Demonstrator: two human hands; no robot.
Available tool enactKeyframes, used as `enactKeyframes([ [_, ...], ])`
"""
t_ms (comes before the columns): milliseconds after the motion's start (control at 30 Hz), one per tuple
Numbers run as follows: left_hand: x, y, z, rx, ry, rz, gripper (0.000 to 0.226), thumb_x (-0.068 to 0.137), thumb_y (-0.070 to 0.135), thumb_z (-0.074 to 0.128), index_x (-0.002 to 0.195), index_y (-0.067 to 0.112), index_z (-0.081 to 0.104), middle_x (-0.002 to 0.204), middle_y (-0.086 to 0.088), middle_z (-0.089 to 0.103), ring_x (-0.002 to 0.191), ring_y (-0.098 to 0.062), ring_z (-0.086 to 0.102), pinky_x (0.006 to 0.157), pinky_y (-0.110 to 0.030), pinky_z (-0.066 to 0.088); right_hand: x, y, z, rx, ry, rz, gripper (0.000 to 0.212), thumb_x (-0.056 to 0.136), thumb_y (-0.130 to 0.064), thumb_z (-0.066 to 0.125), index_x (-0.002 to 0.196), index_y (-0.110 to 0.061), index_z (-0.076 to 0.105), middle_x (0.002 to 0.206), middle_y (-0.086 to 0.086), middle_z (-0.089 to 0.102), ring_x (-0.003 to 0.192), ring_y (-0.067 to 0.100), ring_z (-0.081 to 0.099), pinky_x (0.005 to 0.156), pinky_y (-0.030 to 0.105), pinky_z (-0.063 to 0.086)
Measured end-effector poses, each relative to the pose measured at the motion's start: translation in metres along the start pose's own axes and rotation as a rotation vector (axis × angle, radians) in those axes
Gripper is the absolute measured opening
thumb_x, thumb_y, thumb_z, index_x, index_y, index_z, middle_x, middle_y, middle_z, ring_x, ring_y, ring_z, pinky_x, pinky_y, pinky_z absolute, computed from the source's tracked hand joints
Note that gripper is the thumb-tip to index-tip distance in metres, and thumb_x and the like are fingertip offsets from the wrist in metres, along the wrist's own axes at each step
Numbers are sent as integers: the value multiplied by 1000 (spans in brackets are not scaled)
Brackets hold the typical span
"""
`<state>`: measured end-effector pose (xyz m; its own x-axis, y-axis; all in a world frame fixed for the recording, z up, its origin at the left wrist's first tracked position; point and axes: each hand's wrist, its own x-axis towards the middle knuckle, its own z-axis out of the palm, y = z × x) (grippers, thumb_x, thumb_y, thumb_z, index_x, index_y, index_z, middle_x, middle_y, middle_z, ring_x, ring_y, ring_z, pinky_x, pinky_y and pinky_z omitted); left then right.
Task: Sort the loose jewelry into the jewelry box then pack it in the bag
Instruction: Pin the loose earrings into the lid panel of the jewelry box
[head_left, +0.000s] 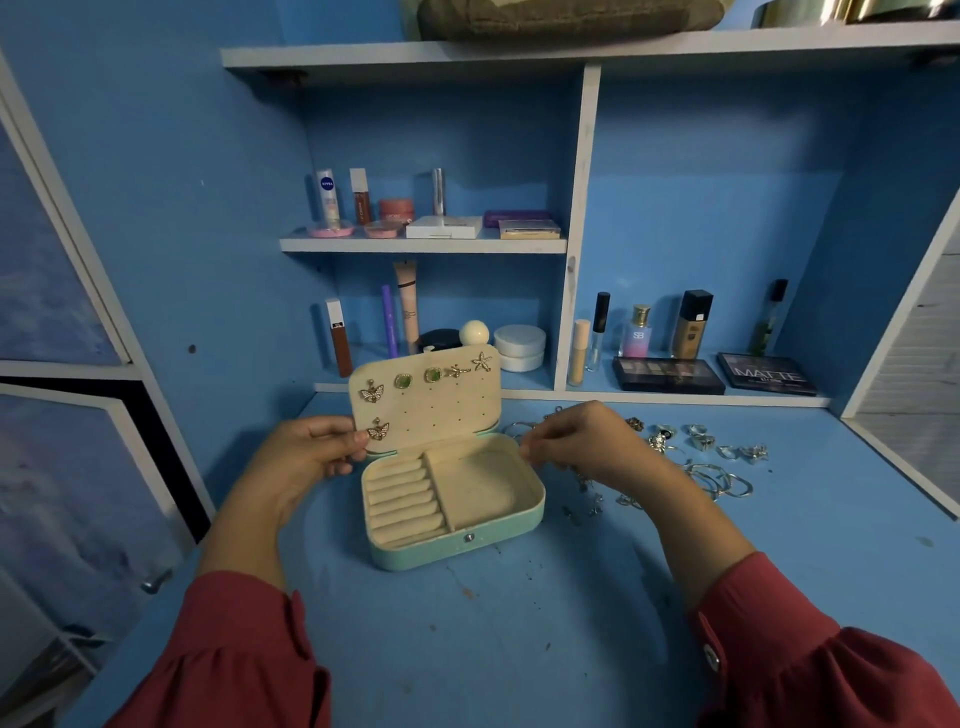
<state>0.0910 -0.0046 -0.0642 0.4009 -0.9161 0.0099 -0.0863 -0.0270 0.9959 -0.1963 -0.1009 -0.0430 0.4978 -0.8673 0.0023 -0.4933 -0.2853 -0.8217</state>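
Cream lining marks the raised lid (441, 410) of the jewelry box (457, 545), which the left hand (306, 452) grips at its left edge beside a butterfly earring (377, 430). The right hand (571, 441) has fingers curled as if pinching something small at the box's right rim; what it holds I cannot tell. Loose rings and chains (706, 467) lie on the blue worktop (519, 649) just right of the box. Steadying the lid while seating each piece would help. Open room lies in front; the shelf (665, 399) crowds the back.
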Motion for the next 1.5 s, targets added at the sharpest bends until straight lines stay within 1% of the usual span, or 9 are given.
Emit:
enactKeyframes([
  [233,3,-4,3,-38,18,-21,15,86,4,64,97,11,71,84,-3,74,60,-7,58,49,-17,42,-2,-7,4,-159,-20,68,9,77,-22,78,83,-15,77,81,7,73,63,10,56,50,21,46],
  [367,3,-3,5,21,46,-14,15,86,9,66,99,16,72,88,-2,74,53,-7,48,44,-17,35,-3,-10,1,-171,-57,76,5,75,-18,79,75,-15,77,63,0,67,51,6,51,47,19,44],
  [467,4,-2,6,32,40,-19,15,87,10,66,99,18,72,85,0,73,51,-7,45,43,-16,35,-5,-10,-4,-180,-90,72,3,76,-17,78,74,-17,76,64,0,68,50,5,51,48,18,44],
  [600,4,-2,7,31,19,-23,15,88,10,64,98,19,71,79,5,74,51,-7,44,43,-16,36,-10,0,-28,-180,-42,72,7,75,-12,76,73,-19,78,64,3,69,49,4,50,47,16,41],
  [1000,6,-5,5,23,6,-28,16,89,9,63,99,18,71,76,7,73,51,-5,44,45,-15,37,-21,8,-58,-662,-206,288,13,67,-22,84,78,-19,78,81,-4,73,82,11,65,70,25,50],
  [1167,7,-5,6,16,10,-24,16,89,8,62,98,19,71,81,5,74,54,-7,44,47,-15,37,-21,6,-50,-716,-189,286,10,70,-21,82,76,-19,74,74,-6,66,81,13,62,58,20,42],
  [1333,8,-7,5,19,9,-26,17,89,8,63,101,17,71,89,1,73,56,-7,44,48,-16,38,-21,1,-44,-702,-185,255,10,74,-21,79,83,-18,76,76,-8,65,74,8,58,55,18,39],
  [1433,9,-7,5,18,9,-28,17,89,8,63,100,18,71,89,1,73,56,-7,45,48,-16,38,-21,1,-43,-687,-196,237,7,74,-18,80,77,-20,74,74,-6,66,71,8,60,57,17,43],
  [1500,8,-7,5,16,7,-30,16,89,8,63,99,19,71,88,2,73,56,-7,45,49,-16,38,-20,1,-45,-678,-208,239,10,72,-16,81,76,-21,74,80,-3,71,76,11,65,61,18,48],
])
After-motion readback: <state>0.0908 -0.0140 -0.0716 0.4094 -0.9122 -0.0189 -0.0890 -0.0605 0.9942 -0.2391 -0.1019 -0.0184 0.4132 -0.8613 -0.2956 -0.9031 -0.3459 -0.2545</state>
